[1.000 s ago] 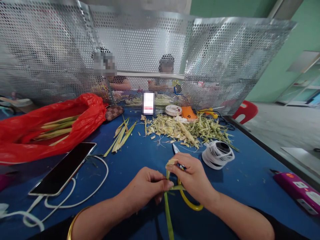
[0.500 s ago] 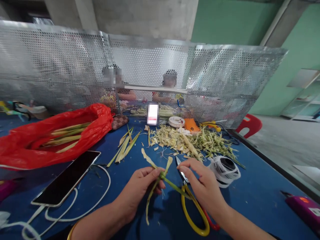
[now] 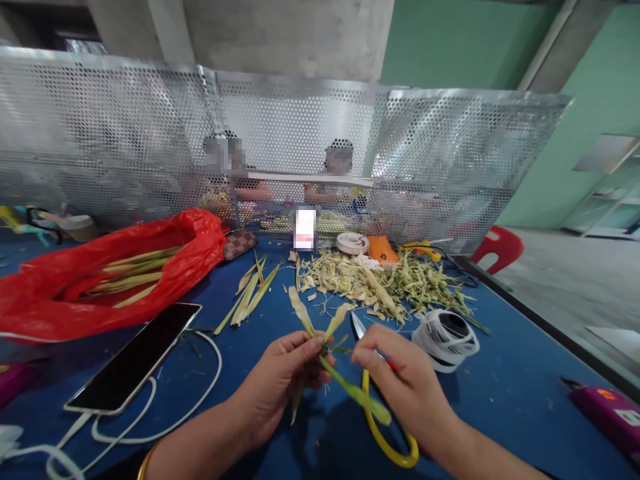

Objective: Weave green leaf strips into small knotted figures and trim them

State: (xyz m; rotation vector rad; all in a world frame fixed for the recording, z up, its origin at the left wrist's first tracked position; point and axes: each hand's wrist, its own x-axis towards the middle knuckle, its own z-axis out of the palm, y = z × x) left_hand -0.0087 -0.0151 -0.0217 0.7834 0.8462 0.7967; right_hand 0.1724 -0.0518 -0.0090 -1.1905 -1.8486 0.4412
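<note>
Green wall [image 3: 450, 47]; metal mesh screen [image 3: 300, 120]; blue desk [image 3: 505, 393] bearing red bag [image 3: 45, 287], black phone [image 3: 135, 357], plant scraps [image 3: 360, 283]. Leaf strips [image 3: 350, 387]: above the desk, pinched in my left fingers [image 3: 307, 348]. My right fingers [image 3: 369, 347]: curled over scissors [image 3: 357, 324]; whether gripping, I cannot tell.

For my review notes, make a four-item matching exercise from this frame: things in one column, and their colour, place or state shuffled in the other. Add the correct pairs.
Things:
1. Plastic bag
2. Scissors
3. Spool of thread
4. Crossed leaf strips

Descriptions:
A. Yellow handle loop showing, partly covered by the right hand
B. Pinched in the fingers of the left hand
C. Red, with long leaves inside
D. Mostly white, standing to the right of the right hand

Pairs: 1-C, 2-A, 3-D, 4-B
</note>
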